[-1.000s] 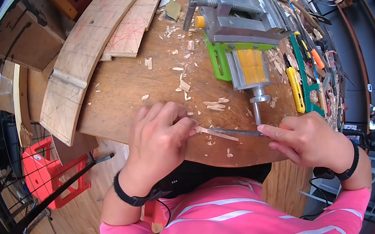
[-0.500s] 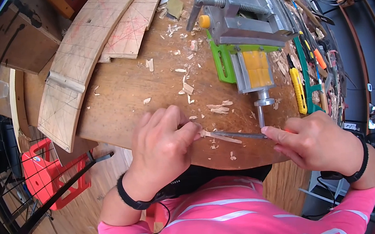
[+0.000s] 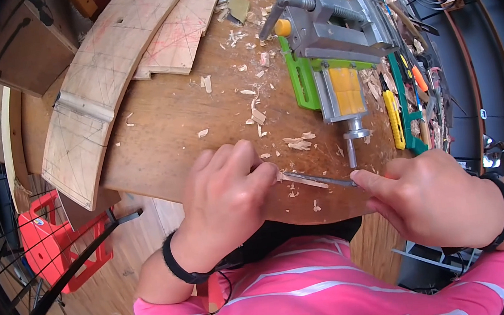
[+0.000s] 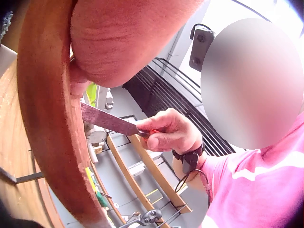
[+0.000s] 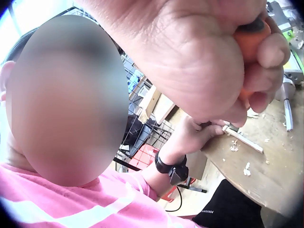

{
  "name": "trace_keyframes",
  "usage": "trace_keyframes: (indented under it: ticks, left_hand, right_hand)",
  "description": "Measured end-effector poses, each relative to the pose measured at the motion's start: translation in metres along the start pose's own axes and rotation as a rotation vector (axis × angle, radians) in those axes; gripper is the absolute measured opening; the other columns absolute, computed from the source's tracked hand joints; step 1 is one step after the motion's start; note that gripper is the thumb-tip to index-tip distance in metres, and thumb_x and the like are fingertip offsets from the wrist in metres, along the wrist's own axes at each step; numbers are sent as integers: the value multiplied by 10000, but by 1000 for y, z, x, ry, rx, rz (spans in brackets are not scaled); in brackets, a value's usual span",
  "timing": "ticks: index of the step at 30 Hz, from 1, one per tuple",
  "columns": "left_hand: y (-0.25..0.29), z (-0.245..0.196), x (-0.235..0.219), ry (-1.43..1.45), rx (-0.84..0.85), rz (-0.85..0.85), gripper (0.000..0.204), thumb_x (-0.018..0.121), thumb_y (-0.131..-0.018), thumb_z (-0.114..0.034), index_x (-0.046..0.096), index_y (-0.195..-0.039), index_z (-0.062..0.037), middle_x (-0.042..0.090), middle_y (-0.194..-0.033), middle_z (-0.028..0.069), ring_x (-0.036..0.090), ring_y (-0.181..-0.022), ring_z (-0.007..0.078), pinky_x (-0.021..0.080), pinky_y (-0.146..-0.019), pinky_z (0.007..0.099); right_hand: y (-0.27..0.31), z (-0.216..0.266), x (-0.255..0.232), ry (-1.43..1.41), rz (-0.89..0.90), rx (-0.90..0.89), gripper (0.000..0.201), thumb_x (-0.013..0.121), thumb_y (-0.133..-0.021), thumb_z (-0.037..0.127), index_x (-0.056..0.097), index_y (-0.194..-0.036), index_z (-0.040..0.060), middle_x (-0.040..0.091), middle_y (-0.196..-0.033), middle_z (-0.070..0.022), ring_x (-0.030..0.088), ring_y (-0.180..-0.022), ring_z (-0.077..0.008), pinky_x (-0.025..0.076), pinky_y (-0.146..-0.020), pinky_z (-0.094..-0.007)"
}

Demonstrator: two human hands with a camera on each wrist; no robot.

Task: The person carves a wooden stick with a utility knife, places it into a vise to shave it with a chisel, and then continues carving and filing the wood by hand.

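Strip pos.: wood strip (image 3: 307,181) over the near edge of the bench (image 3: 169,136), to the near-L of the metal vise (image 3: 336,26), well apart from its body.
Strip axis: long axis runs L to R, slanting slightly toward the person; free end points R, gripped end L.
Blade pos.: flat metal blade (image 3: 332,181) alongside the strip, on the vise side; tip points L toward the gripped end, long axis nearly parallel to the strip.
L hand: L hand (image 3: 225,191) nearly closed, thumb and fingers pinching the L end of the strip.
R hand: R hand (image 3: 421,194) closed round the orange handle (image 5: 251,45) of the blade, thumb forward, near the vise's crank rod (image 3: 351,153).
Vise surroundings: shavings (image 3: 300,144) near-L; yellow cutter (image 3: 394,119) R; curved board (image 3: 87,101) well apart to L.
Obscured: gripped strip end under L fingers; most of handle inside R hand; blade tip hard to make out in head view. Blade-to-strip contact: cannot tell. Strip not discernible in L wrist view; vise partly cut off in R wrist view.
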State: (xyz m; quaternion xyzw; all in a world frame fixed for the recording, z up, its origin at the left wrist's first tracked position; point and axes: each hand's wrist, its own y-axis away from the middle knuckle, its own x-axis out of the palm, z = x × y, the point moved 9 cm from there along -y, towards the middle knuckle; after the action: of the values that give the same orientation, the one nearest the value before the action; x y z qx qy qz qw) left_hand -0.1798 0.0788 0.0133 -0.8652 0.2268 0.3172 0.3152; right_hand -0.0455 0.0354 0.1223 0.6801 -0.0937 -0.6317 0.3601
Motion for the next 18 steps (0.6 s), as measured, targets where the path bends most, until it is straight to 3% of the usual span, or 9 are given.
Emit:
trace_keyframes:
  ticks: [2, 4, 5, 8, 10, 11, 12, 14, 18]
  left_hand:
    - [-1, -1, 0, -2, 7, 9, 129, 789, -738, -60, 726, -825, -131, 537, -787, 34, 583, -764, 258, 393, -657, 401]
    - [-1, 0, 0, 3, 3, 19, 136, 781, -737, -51, 724, -831, -131, 542, -788, 32, 584, -770, 256, 396, -666, 398]
    - [-1, -1, 0, 2, 10, 20, 136, 781, -737, -51, 724, -831, -131, 542, -788, 32, 584, -770, 256, 396, -666, 398]
    - [1, -1, 0, 23, 11, 10, 153, 787, -725, -49, 728, -840, -130, 585, -818, 32, 602, -788, 256, 414, -683, 394]
    - [0, 0, -4, 66, 4, -25, 188, 810, -714, -38, 747, -868, -126, 642, -869, 34, 633, -820, 256, 435, -705, 390]
    - [0, -1, -6, 59, 16, -21, 188, 810, -714, -38, 747, -868, -126, 642, -869, 34, 633, -820, 256, 435, -705, 390]
    - [0, 1, -6, 79, 12, 7, 203, 823, -713, -35, 756, -886, -120, 663, -895, 35, 647, -837, 259, 444, -718, 389]
    - [0, 4, -4, 95, 6, 51, 219, 836, -712, -33, 765, -903, -113, 685, -921, 35, 661, -854, 261, 454, -732, 389]
    - [-3, 3, 0, 97, -31, 127, 214, 850, -735, -53, 772, -929, -97, 700, -944, 39, 671, -890, 271, 465, -771, 394]
  right_hand:
    - [-8, 4, -12, 20, 36, 3, 251, 728, -900, 185, 724, -1101, 34, 679, -702, -116, 720, -629, -315, 571, -544, -430]
    - [-14, 8, -11, 20, 234, 13, 313, 725, -934, 192, 693, -1199, 29, 671, -724, -117, 703, -639, -346, 553, -563, -477]
    - [-19, 11, -18, 18, 230, 17, 313, 725, -934, 192, 693, -1199, 29, 671, -724, -117, 703, -639, -346, 553, -563, -477]
    - [-22, 5, -18, 83, 312, 13, 232, 708, -933, 181, 715, -1110, 30, 693, -741, -149, 715, -682, -371, 566, -621, -495]
    - [-19, 3, -27, -59, 150, -151, 202, 701, -928, 163, 742, -1064, 20, 714, -776, -179, 722, -735, -395, 570, -682, -502]
    - [-20, -12, -14, -109, 243, 37, 209, 703, -939, 167, 766, -1065, 13, 727, -816, -199, 729, -806, -398, 570, -715, -494]
    - [-15, -17, -4, -114, 230, 38, 209, 703, -939, 167, 766, -1065, 13, 727, -816, -199, 729, -806, -398, 570, -715, -494]
    - [1, -38, 15, -321, 32, 85, 218, 705, -946, 205, 765, -1085, 48, 702, -805, -172, 709, -764, -405, 573, -680, -477]
    - [27, -51, 56, -350, -188, 50, 283, 680, -1007, 275, 759, -1206, 90, 686, -812, -146, 697, -738, -374, 560, -643, -475]
